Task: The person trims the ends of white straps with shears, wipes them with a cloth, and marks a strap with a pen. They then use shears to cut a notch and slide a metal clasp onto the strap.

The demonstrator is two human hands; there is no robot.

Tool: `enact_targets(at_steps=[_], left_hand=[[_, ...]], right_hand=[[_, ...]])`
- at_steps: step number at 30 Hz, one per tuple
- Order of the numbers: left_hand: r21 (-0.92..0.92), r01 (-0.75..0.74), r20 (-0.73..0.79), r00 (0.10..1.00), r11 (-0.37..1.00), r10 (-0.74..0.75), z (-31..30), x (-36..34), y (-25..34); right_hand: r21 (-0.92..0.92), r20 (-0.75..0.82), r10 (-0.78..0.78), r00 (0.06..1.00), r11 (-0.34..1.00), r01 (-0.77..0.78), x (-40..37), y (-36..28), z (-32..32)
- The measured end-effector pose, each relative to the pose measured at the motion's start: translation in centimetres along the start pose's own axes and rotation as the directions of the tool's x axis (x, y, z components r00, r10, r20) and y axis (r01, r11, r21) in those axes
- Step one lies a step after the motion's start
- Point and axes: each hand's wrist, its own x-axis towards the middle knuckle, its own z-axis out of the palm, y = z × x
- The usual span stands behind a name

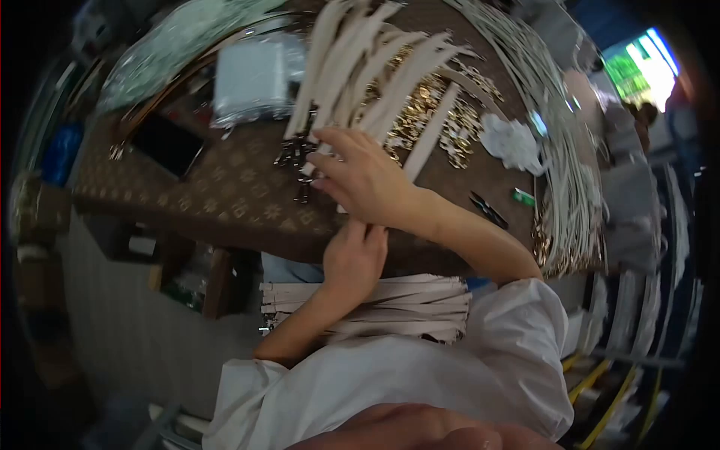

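My right hand (pixel 367 176) reaches across the near part of the table, palm down, with its fingers spread. Its fingertips are over the dark metal clasps (pixel 289 154) at the near ends of a pile of cream straps (pixel 330 67). Just below it, at the table edge, is my left hand (pixel 356 259) with its fingers bent together. Its fingertips are partly hidden behind my right hand, so what they pinch cannot be made out. A bundle of flat cream straps (pixel 427 304) lies across my lap.
Gold-coloured metal clasps (pixel 416 109) are heaped beside the straps. On the patterned brown tablecloth (pixel 232 195) lie a black phone (pixel 166 142), a plastic-wrapped white pack (pixel 251 79), pliers (pixel 489 210), a green item (pixel 523 197) and a crumpled white bag (pixel 511 142). Long pale cords (pixel 562 172) hang at the right.
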Motion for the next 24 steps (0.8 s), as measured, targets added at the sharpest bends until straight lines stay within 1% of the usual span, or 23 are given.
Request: enact_targets(at_steps=[1,3,4,5,7,9,10,13,15,16,17,18,22,24], left_hand=[[-0.034,-0.055,0.044,0.997,0.998,0.057,-0.1,0.0,0.1],[0.081,-0.030,0.022,0.999,0.996,0.028,-0.3,0.2,0.6],[0.065,-0.066,0.046,0.997,0.996,0.063,-0.3,0.3,0.6],[0.068,-0.050,0.061,0.997,0.996,0.046,-0.3,0.3,0.6],[0.084,-0.004,0.094,0.996,0.996,-0.004,-0.4,0.5,0.9],[0.110,-0.023,0.125,0.992,0.994,0.009,-0.4,0.8,1.0],[0.138,-0.020,0.144,0.990,0.990,0.000,-0.3,1.0,1.1],[0.174,-0.057,0.167,0.986,0.983,0.028,0.1,2.2,1.5],[0.180,-0.066,0.181,0.983,0.981,0.032,0.6,3.2,1.5],[0.180,-0.076,0.193,0.980,0.981,0.041,0.9,3.7,1.5],[0.195,-0.126,0.212,0.974,0.973,0.084,1.1,4.2,1.5],[0.211,-0.175,0.231,0.965,0.962,0.125,1.1,4.4,1.4],[0.198,-0.156,0.245,0.964,0.968,0.105,1.3,4.1,1.9],[0.246,-0.163,0.208,0.972,0.955,0.112,1.3,3.7,2.0]], right_hand=[[0.008,0.004,0.044,0.999,0.999,-0.044,-1.3,0.1,-0.3],[-0.015,-0.055,0.120,0.991,0.993,-0.121,-4.1,0.0,-1.0],[-0.013,-0.061,0.155,0.986,0.988,-0.156,-5.4,0.0,-1.2],[-0.008,-0.067,0.183,0.981,0.983,-0.184,-6.6,0.1,-1.2],[-0.012,-0.093,0.209,0.973,0.977,-0.211,-9.0,0.8,-0.6],[-0.003,-0.082,0.197,0.977,0.980,-0.198,-10.3,1.3,-0.2],[-0.014,-0.037,0.177,0.984,0.984,-0.177,-10.7,1.7,-0.3],[0.000,-0.066,0.213,0.975,0.977,-0.213,-10.7,2.0,0.0],[0.000,-0.113,0.256,0.960,0.966,-0.258,-10.8,2.2,0.5],[-0.013,-0.161,0.317,0.935,0.946,-0.323,-10.9,2.3,0.7],[-0.018,-0.206,0.372,0.905,0.923,-0.384,-11.0,2.3,0.8],[-0.008,-0.213,0.379,0.901,0.921,-0.389,-11.0,2.1,0.7],[-0.048,-0.240,0.410,0.880,0.901,-0.432,-11.3,2.0,0.6],[-0.067,-0.253,0.395,0.883,0.904,-0.423,-11.3,2.0,0.9]])
